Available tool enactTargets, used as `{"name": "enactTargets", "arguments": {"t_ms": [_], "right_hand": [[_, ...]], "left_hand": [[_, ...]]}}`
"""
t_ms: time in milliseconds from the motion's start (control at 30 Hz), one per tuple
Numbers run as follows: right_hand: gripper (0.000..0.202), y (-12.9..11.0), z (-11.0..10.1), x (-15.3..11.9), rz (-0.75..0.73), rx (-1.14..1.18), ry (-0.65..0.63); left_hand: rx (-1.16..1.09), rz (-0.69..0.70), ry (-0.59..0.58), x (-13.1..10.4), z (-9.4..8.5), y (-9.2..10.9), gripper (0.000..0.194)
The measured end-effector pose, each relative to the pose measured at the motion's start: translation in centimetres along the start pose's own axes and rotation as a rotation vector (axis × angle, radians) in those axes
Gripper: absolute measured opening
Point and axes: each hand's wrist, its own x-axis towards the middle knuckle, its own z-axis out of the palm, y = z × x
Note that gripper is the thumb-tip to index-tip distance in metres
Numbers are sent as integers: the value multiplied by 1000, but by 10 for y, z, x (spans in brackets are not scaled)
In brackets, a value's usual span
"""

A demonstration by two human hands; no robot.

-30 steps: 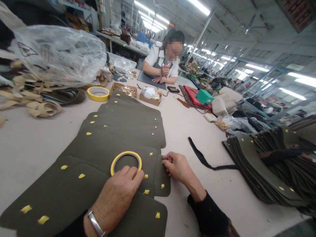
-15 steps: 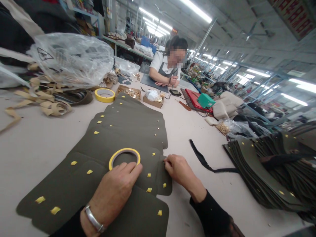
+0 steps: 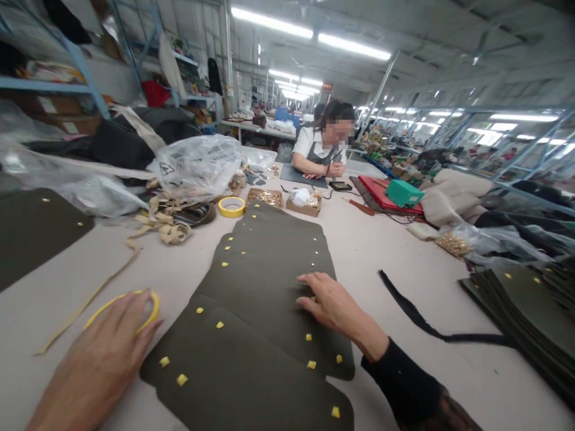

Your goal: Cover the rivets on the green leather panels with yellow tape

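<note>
My left hand [image 3: 101, 344] is at the lower left over the pale table, its fingers gripping a yellow roll of tape [image 3: 154, 306] and covering much of the ring. My right hand [image 3: 332, 302] hovers at the right edge of a dark olive fabric panel [image 3: 269, 287], thumb and forefinger apart. Its other fingers are partly hidden behind the forefinger. The panel lies flat, with small yellow tape pieces [image 3: 220, 325] stuck along both sides and a few tiny metal fittings [image 3: 316, 252] near its upper right edge.
Another yellow tape roll [image 3: 232, 207] lies beyond the panel, beside small boxes of gold-coloured hardware [image 3: 265, 199]. At the right are a black strip [image 3: 422, 326] and stacked olive panels [image 3: 516, 323]. A co-worker [image 3: 321, 149] leans on the far table. Plastic bags [image 3: 197, 161] pile up at the left.
My left hand has carried the tape roll leftward off the panel onto the table side. My right hand has opened its pinch at the panel's edge. The view has swung left.
</note>
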Motion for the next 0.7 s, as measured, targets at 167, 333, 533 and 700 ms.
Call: {"name": "enactTargets", "arguments": {"t_ms": [167,333,533,700], "right_hand": [[56,-15,11,34,8,-37,-60],[51,-20,13,49,80,60,-170],[35,-40,17,36,16,252,-332],[34,-50,15,24,13,112,-186]], "left_hand": [[178,242,-139,-46,0,76,86],[146,259,-151,-71,19,110,89],[101,195,-155,-61,17,117,82],[163,220,-139,-60,17,119,86]]}}
